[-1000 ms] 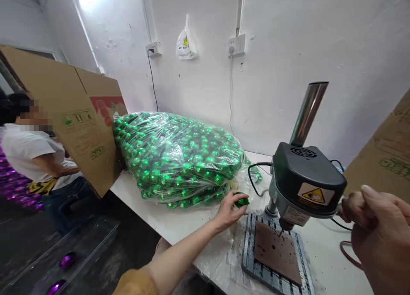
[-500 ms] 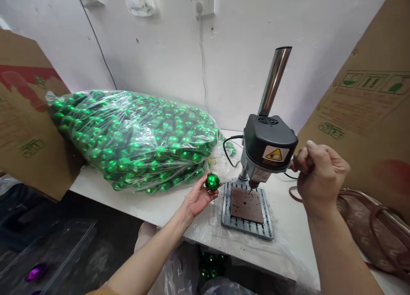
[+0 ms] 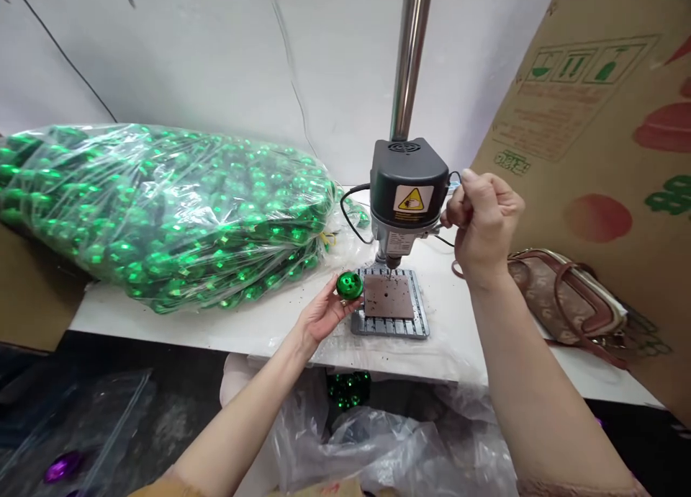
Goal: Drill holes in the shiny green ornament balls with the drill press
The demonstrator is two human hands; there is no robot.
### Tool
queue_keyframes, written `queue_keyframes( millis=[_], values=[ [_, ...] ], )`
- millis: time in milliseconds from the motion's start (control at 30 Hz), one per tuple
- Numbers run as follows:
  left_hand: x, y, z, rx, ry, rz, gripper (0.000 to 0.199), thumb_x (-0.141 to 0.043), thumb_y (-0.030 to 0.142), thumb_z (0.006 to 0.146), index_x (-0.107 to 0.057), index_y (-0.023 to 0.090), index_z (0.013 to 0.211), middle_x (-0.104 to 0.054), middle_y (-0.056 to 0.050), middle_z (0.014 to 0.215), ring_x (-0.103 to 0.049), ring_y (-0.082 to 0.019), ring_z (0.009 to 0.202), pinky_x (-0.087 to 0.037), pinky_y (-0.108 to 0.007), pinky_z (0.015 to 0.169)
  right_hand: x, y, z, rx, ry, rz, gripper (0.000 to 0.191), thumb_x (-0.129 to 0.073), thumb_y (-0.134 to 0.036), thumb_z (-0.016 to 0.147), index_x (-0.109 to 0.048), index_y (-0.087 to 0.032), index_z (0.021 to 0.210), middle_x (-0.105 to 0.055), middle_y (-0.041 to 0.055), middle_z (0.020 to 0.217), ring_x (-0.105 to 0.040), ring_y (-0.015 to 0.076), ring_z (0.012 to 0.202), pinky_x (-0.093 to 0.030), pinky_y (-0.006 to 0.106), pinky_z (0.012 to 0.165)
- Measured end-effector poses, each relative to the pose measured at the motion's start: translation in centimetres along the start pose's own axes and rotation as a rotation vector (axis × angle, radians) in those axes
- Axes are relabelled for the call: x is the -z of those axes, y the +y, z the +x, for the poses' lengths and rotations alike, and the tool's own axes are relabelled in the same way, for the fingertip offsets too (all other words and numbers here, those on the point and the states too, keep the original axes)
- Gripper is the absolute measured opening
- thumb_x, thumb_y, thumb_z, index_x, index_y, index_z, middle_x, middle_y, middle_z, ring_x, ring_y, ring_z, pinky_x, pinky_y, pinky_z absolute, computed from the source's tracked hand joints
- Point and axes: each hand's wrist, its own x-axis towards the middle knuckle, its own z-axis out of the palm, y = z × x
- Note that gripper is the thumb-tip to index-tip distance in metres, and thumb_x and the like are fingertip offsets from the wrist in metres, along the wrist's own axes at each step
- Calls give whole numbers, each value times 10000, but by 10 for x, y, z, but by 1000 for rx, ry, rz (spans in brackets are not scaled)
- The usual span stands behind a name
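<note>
My left hand (image 3: 322, 315) holds a shiny green bauble (image 3: 350, 287) in its fingertips, by the left edge of the drill press base (image 3: 389, 328). The bauble's round end with small dark marks faces up. My right hand (image 3: 486, 227) is closed in a fist at the right side of the small bench drill press (image 3: 409, 184), around its feed lever (image 3: 440, 229), most of which the fingers hide. Below the chuck, the thin drill bit (image 3: 390, 272) points down over a brown square board (image 3: 387, 300), which has a dark hole and scattered shavings.
A large clear bag of green baubles (image 3: 178, 216) lies on the white table (image 3: 178, 323) at left. To the right stand a brown handbag (image 3: 556, 295) and a tall cardboard box (image 3: 583, 122). Clear plastic (image 3: 389, 439) and more green baubles (image 3: 348, 390) are below the table edge.
The view has swung right and down. The bauble has turned in my left fingers, from its faceted side to its round end. My right hand stays closed at the lever.
</note>
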Motion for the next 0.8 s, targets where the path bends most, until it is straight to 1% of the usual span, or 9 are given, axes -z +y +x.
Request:
queue_keyframes(
  millis=[100,167,300,367,400,533,667,800],
  values=[
    [-5,-8,2,-58,11,10,339,-705,296,914,-645,201,1234,-736,-87,1117,-750,-229,930,-638,-345,797,0,1,1,-3,-2,15,455,-689,-347,810,-366,-216,517,-377,-83,412,-323,50,384,-306,244,394],
    [-7,-11,5,-70,31,21,333,-706,263,908,-647,197,1229,-737,-85,1107,-748,-225,931,-640,-357,824,0,1,1,7,-2,17,475,-694,-364,815,-358,-214,514,-371,-84,411,-323,47,385,-308,241,399],
    [-11,-10,15,-69,91,2,194,-699,213,900,-678,137,1077,-743,-96,1042,-732,-201,927,-626,-378,908,0,1,1,8,-1,10,502,-703,-389,820,-348,-210,512,-365,-86,409,-316,43,384,-299,237,402],
    [-14,-11,19,-73,116,-8,128,-700,200,894,-679,125,996,-743,-90,1003,-724,-187,902,-620,-383,919,0,1,2,2,-5,7,494,-704,-391,818,-358,-211,515,-369,-86,411,-315,43,387,-298,237,401],
    [-15,-12,20,-81,114,-8,122,-704,189,887,-678,129,990,-742,-82,998,-720,-181,897,-616,-387,924,0,1,2,2,-6,6,491,-703,-390,817,-360,-211,516,-371,-86,411,-316,43,388,-300,237,401],
    [-18,-19,24,-134,58,22,258,-748,180,845,-670,180,1091,-738,-54,1028,-711,-168,933,-587,-378,957,0,0,1,6,-5,-5,486,-690,-390,821,-356,-212,517,-369,-87,410,-313,39,386,-300,234,401],
    [-16,-27,30,-200,38,96,358,-818,279,798,-661,205,1111,-726,-35,1028,-701,-166,936,-576,-369,934,-1,0,1,2,-7,-24,487,-682,-410,829,-356,-211,526,-355,-88,418,-309,35,387,-295,230,404],
    [-12,-29,36,-270,17,262,546,-858,361,752,-649,212,1233,-726,-42,1044,-686,-157,921,-543,-322,903,0,0,1,-9,-8,-4,503,-694,-420,821,-349,-211,521,-359,-85,419,-317,37,393,-297,230,407]
  ],
)
